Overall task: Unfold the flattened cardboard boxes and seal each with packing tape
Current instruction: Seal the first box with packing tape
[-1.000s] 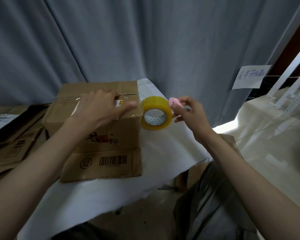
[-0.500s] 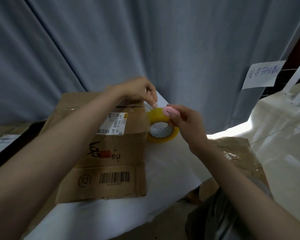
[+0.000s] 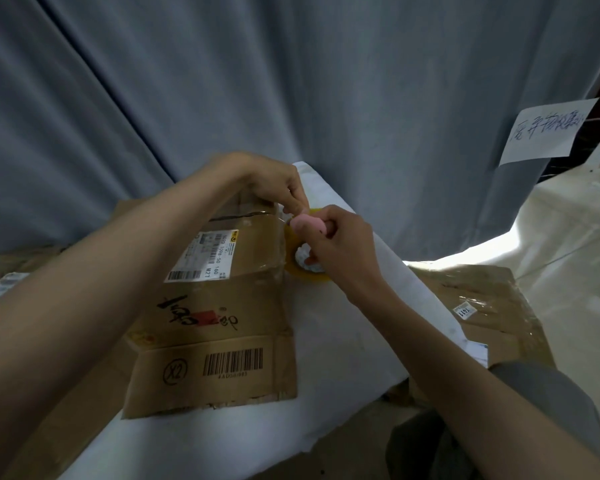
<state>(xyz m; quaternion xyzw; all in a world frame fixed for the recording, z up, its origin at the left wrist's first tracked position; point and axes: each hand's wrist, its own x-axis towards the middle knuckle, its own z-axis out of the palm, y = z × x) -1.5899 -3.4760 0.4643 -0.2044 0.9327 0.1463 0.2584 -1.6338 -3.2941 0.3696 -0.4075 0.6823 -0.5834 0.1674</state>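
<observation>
While the right hand [image 3: 336,247] grips a small pink cutter [image 3: 309,223] just above the yellow packing tape roll [image 3: 303,261], the left hand [image 3: 274,185] pinches at the tape end by the cardboard box [image 3: 222,299]'s far right top corner. Standing on edge, the roll touches the box's right side, near the white table [image 3: 343,341]'s far edge. Both hands crowd one spot; cutting risks nicking fingers. More taped cardboard [image 3: 492,306] lies beyond the table's right edge.

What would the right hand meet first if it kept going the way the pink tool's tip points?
Most likely the left hand: the right hand aims the pink tool up-left, its tip almost at the left fingertips by the cardboard box top edge. Depth is unclear; taut tape may lie between.
</observation>
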